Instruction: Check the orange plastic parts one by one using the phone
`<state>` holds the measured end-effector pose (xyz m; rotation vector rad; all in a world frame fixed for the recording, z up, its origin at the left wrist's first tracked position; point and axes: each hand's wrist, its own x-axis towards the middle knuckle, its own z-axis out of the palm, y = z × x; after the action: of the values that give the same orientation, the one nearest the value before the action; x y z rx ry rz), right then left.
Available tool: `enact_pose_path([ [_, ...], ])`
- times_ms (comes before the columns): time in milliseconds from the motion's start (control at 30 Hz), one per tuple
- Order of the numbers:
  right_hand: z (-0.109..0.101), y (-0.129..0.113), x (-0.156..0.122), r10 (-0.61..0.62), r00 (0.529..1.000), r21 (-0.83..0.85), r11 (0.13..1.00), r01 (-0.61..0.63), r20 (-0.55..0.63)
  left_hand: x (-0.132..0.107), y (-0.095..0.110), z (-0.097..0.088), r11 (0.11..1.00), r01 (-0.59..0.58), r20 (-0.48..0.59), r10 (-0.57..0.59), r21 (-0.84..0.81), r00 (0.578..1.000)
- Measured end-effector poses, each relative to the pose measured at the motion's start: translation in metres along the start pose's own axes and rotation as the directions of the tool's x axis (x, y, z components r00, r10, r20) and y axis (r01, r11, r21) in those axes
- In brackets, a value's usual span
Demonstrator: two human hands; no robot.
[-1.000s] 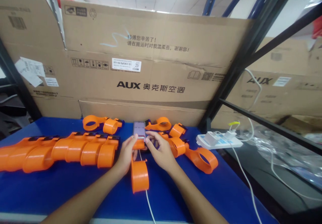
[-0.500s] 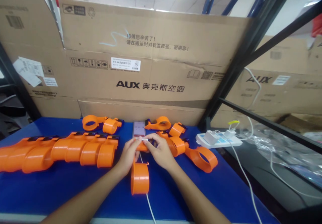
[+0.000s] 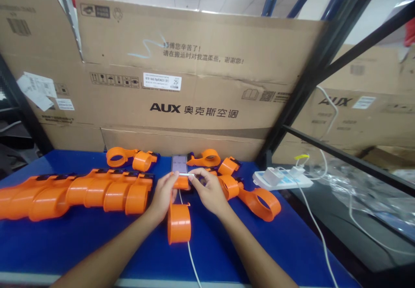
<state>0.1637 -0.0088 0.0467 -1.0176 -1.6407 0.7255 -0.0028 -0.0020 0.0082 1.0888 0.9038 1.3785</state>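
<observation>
An orange plastic tape dispenser (image 3: pixel 180 223) is held up over the table, its wide ring hanging down toward me. My left hand (image 3: pixel 164 195) is closed around the left side of its upper part. From the right, my right hand (image 3: pixel 207 191) pinches the same end, thumb at the right tip of a thin white strip (image 3: pixel 184 174) on the top edge. My other right fingers partly hide behind the thumb. Beyond both hands lies a phone (image 3: pixel 179 163) with a lit screen. A white cable (image 3: pixel 191 255) runs beneath the dispenser.
A row of orange dispensers (image 3: pixel 116 195) lies left on the blue table (image 3: pixel 106 240). Several more (image 3: pixel 264 204) lie right and at the back. A power strip (image 3: pixel 282 179) with plugs and cables sits at the right edge. Cardboard (image 3: pixel 194 85) walls the back, beside a black frame post (image 3: pixel 298 78).
My right thumb and fingers have shifted slightly right, uncovering more of the white strip and the dispenser's top. The hanging ring has risen a little.
</observation>
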Motion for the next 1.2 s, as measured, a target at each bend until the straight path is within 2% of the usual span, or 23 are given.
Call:
enact_pose_path([
  [200,-0.001,0.002,0.001,0.004,0.999,0.030,1.000,-0.002,-0.046,0.001,0.005,-0.002,0.999,-0.006,-0.046,0.004,-0.041,0.999],
  [800,-0.004,-0.013,-0.005,0.024,0.997,0.134,0.991,-0.014,-0.068,-0.011,0.025,0.002,0.993,-0.097,-0.020,0.096,-0.073,0.995],
  [933,-0.011,-0.009,0.000,0.034,0.990,0.178,0.984,-0.009,-0.137,-0.007,0.028,-0.004,0.983,-0.090,-0.037,0.085,-0.160,0.996],
  [1000,-0.015,-0.006,0.002,0.013,0.982,0.125,0.992,0.011,-0.186,-0.004,0.030,-0.007,0.976,-0.107,-0.059,0.097,-0.192,0.994],
  [1067,-0.015,-0.004,0.002,-0.053,0.980,-0.006,0.999,0.053,-0.191,-0.002,0.031,-0.009,0.972,-0.133,-0.075,0.120,-0.194,0.990],
  [1133,-0.010,-0.001,-0.001,-0.131,0.983,-0.157,0.981,0.110,-0.132,-0.002,0.030,-0.009,0.971,-0.143,-0.066,0.132,-0.192,0.989],
  [1200,-0.001,0.001,-0.005,-0.182,0.983,-0.260,0.949,0.176,0.004,-0.004,0.028,-0.008,0.970,-0.142,-0.036,0.138,-0.196,0.990],
])
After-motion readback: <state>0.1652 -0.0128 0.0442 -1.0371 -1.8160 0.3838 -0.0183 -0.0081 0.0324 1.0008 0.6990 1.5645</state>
